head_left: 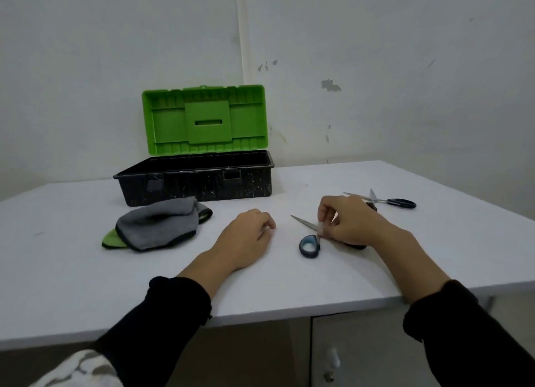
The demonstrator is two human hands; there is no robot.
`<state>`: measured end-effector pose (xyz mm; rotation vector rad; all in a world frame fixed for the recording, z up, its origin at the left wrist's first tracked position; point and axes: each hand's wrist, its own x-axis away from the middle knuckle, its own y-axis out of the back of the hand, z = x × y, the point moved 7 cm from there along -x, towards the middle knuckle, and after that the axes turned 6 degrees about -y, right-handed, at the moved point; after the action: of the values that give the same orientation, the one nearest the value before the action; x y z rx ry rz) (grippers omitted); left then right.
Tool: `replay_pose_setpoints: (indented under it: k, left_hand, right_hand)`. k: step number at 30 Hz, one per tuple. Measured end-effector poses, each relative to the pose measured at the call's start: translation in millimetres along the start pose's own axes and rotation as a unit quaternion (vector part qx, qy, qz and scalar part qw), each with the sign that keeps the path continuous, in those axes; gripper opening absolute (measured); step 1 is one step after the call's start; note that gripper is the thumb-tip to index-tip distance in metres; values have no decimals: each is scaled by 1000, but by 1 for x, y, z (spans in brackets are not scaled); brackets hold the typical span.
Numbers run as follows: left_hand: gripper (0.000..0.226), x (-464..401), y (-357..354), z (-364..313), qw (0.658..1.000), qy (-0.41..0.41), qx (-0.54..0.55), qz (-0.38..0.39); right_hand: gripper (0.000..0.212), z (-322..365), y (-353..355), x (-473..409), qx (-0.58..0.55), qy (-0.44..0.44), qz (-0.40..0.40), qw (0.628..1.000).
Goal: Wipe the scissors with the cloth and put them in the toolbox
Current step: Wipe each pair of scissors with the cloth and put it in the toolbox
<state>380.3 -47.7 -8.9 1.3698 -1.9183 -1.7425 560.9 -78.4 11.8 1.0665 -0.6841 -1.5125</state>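
Note:
A pair of scissors [309,239] with a blue-lined dark handle lies on the white table [86,285], blades pointing up-left. My right hand [351,223] sits over it, fingers curled and pinching it near the pivot. My left hand [249,236] rests on the table to the left of the scissors, fingers loosely curled, holding nothing. A grey cloth [159,226] with a green underside lies crumpled at the left. The toolbox [197,181] stands behind it, black base open, green lid upright.
A second pair of scissors [385,199] with black handles lies behind my right hand. The table's front edge runs below my forearms, with a cabinet door [362,354] beneath. A white wall rises behind the toolbox.

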Motion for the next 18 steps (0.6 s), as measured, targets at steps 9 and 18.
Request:
replay_pose_setpoints:
  k: [9, 18]
  left_hand:
    - [23, 2, 4, -21, 996, -92, 16, -10]
    - [17, 0, 10, -17, 996, -24, 76, -43]
  right_hand:
    - [20, 4, -10, -13, 16, -23, 0, 1000]
    - [18, 19, -3, -16, -233, -41, -26, 971]
